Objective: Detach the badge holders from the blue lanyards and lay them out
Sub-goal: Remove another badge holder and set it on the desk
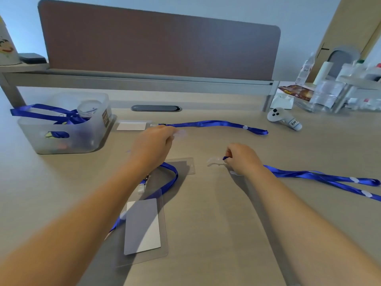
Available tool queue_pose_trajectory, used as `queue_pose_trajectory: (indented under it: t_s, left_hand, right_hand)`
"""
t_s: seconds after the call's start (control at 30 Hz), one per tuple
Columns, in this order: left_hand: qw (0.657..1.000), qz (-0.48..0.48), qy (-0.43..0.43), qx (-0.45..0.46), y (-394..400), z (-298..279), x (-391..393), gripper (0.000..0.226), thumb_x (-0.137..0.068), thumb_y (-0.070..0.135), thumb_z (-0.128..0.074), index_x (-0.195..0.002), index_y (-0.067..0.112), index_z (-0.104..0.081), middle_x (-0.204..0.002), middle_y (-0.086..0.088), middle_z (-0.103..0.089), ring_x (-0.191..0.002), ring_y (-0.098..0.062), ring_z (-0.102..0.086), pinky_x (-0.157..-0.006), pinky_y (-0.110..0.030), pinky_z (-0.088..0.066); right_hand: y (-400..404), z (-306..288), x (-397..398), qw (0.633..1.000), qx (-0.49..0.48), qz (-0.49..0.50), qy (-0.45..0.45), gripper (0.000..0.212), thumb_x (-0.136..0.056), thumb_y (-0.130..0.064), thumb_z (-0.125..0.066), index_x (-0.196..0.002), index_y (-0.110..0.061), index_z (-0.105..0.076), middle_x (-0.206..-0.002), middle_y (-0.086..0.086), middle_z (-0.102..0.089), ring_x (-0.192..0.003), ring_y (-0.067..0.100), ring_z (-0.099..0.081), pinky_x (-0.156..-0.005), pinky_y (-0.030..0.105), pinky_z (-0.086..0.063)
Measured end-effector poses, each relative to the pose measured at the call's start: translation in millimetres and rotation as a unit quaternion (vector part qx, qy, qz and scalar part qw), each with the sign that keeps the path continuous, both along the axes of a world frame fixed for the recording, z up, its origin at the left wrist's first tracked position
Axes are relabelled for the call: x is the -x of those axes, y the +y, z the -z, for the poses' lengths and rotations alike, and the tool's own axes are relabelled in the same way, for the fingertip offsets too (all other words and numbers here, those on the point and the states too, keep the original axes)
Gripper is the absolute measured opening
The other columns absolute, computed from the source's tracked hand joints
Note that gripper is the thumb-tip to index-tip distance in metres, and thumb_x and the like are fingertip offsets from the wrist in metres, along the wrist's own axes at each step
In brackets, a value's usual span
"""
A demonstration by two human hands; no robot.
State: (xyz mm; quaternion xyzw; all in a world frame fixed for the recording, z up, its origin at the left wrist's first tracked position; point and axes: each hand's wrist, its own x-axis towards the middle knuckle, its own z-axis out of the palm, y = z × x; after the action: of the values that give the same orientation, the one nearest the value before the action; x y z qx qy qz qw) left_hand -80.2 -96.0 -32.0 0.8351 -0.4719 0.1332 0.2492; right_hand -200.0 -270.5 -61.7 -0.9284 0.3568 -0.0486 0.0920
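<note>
My right hand (241, 157) pinches the end of a blue lanyard (319, 176), and a clear plastic strap clip (214, 162) sticks out to the left of its fingers. The lanyard trails right across the desk. My left hand (154, 139) hovers with its fingers curled; a pale blur sits at the fingertips and I cannot tell what it is. An empty clear badge holder (185, 166) lies below that wrist. A near badge holder with a white card (144, 226) is still clipped to a looped lanyard (172, 178). A far lanyard (216, 123) joins another holder (132, 126).
A frosted plastic bin (41, 139) at the left holds more blue lanyards and a small jar. A white controller (284, 119) lies at the back right, with bottles and clear containers (329, 96) behind it. A brown partition (158, 42) closes the desk's far side.
</note>
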Motion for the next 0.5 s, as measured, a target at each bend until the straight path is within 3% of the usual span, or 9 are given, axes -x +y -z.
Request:
queue_pose_trajectory:
  t_s: [0.13,0.23,0.37,0.5]
  left_hand:
    - [1.000,-0.007,0.004,0.004,-1.8,-7.0,-1.8,0.031,-0.095,0.012,-0.035,-0.119,0.008,-0.055,-0.114,-0.014,-0.064,-0.102,-0.031,-0.057,-0.083,-0.035,-0.044]
    - [0.999,-0.013,0.019,0.031,-4.2,-16.9,-3.1,0.029,-0.094,0.009,-0.037,-0.113,0.003,-0.057,-0.109,-0.018,-0.066,-0.098,-0.032,-0.058,-0.083,-0.037,-0.044]
    - [0.996,-0.028,0.040,0.072,-7.1,-35.6,-4.3,0.023,-0.092,0.007,-0.039,-0.104,-0.003,-0.056,-0.085,-0.014,-0.057,-0.077,-0.024,-0.050,-0.058,-0.024,-0.035]
    - [0.986,-0.032,0.089,0.136,-7.6,-49.8,-7.0,0.016,-0.091,0.006,-0.042,-0.100,-0.002,-0.053,-0.083,-0.008,-0.049,-0.074,-0.018,-0.046,-0.054,-0.013,-0.031]
  right_hand:
    - [-5.2,-13.0,-2.0,0.990,0.022,-0.003,-0.142,0.015,-0.092,-0.009,-0.041,-0.098,-0.003,-0.054,-0.094,0.020,-0.066,-0.076,0.031,-0.053,-0.065,0.038,-0.040]
    - [-5.3,-36.9,-5.6,0.970,0.052,-0.035,-0.237,0.027,-0.093,-0.001,-0.038,-0.112,0.000,-0.058,-0.105,0.020,-0.066,-0.093,0.034,-0.058,-0.074,0.037,-0.041]
    - [2.4,-72.6,-15.5,0.942,0.119,-0.086,-0.301,0.034,-0.094,0.001,-0.039,-0.121,-0.001,-0.058,-0.116,0.020,-0.064,-0.108,0.032,-0.058,-0.088,0.031,-0.042]
    - [13.5,-95.0,-27.5,0.930,0.142,-0.101,-0.324,0.032,-0.096,-0.008,-0.040,-0.122,0.001,-0.057,-0.113,0.022,-0.064,-0.106,0.035,-0.057,-0.087,0.035,-0.041]
